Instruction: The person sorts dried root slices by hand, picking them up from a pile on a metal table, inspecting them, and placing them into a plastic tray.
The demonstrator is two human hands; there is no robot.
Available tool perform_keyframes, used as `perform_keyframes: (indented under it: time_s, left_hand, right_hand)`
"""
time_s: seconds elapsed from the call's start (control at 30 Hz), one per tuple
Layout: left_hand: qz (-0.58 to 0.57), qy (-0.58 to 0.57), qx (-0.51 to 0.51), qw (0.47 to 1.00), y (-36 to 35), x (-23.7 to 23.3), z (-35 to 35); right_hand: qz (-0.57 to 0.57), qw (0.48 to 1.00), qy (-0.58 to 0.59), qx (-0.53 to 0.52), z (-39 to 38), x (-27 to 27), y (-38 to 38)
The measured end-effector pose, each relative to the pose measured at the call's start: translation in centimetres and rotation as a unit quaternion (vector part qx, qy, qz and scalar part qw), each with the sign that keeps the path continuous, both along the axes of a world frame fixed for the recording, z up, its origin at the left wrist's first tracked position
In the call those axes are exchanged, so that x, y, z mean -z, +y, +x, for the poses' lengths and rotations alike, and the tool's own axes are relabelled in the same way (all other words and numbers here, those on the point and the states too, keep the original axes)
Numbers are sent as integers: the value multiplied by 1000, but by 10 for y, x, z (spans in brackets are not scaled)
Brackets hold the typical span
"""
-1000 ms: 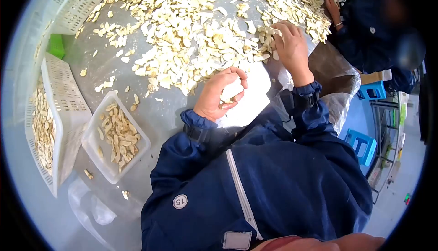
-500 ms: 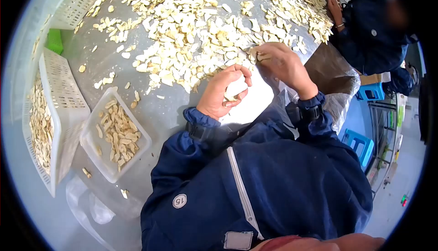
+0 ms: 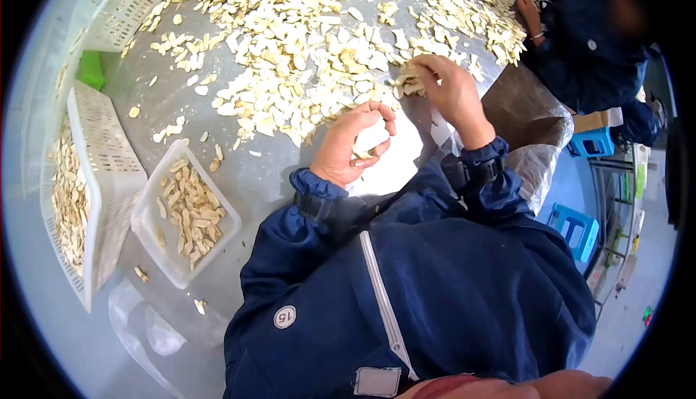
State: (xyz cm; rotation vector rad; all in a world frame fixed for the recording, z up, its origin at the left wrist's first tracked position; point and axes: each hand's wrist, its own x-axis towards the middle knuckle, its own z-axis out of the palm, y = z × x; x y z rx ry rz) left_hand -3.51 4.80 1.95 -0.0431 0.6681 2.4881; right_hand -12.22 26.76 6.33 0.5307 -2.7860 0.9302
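My left hand (image 3: 346,145) is curled around a few pale dried slices (image 3: 371,139), palm turned up, just in front of the pile. To its right, my right hand (image 3: 455,98) reaches over the near edge of the spread pile of dried slices (image 3: 290,73). Its fingertips are bent down at some slices (image 3: 410,81), with thumb and forefinger apart; I cannot make out anything held in them. A brightly lit white patch (image 3: 391,160) lies below both hands on the metal table (image 3: 254,181).
A white tub (image 3: 233,229) of slimmer, browner pieces stands left, beside a white slotted basket (image 3: 109,131) full of slices. A green block (image 3: 90,69) sits behind. A bag-lined bin (image 3: 536,120) is at right. A co-worker (image 3: 591,44) works beyond; blue stools (image 3: 575,232) stand below.
My right hand has lifted slightly and turned more upright, its fingers bending over the slices. My left hand stays nearly in place with its slices.
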Motion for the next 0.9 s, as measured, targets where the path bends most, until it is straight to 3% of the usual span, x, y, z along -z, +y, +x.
perform_keyframes:
  time_s: [0.07, 0.2, 0.43, 0.53, 0.63, 0.73, 0.83, 0.9]
  left_hand:
    - [0, 2, 0, 1000, 1, 0, -1]
    - [-1, 1, -1, 1000, 1, 1, 0]
    - [-3, 0, -3, 1000, 1, 2, 0]
    - [-5, -5, -2, 1000, 1, 2, 0]
    - [6, 1, -4, 1000, 1, 1, 0]
    - [5, 1, -5, 1000, 1, 1, 0]
    - [3, 0, -6, 1000, 1, 1, 1]
    - [2, 1, -3, 1000, 1, 0, 1]
  right_hand:
    - [19, 999, 28, 40, -2, -7, 17]
    - [-21, 992, -35, 116, 0, -10, 39]
    - [-166, 972, -149, 73, 2, -5, 41]
    - [-169, 964, -198, 50, 2, -5, 46]
    - [-137, 970, -202, 10, 2, 5, 55]
    - [-31, 990, -112, 79, 2, -8, 45]
    - [35, 993, -86, 73, -6, -4, 43]
    - [41, 994, -104, 15, 3, -14, 28]
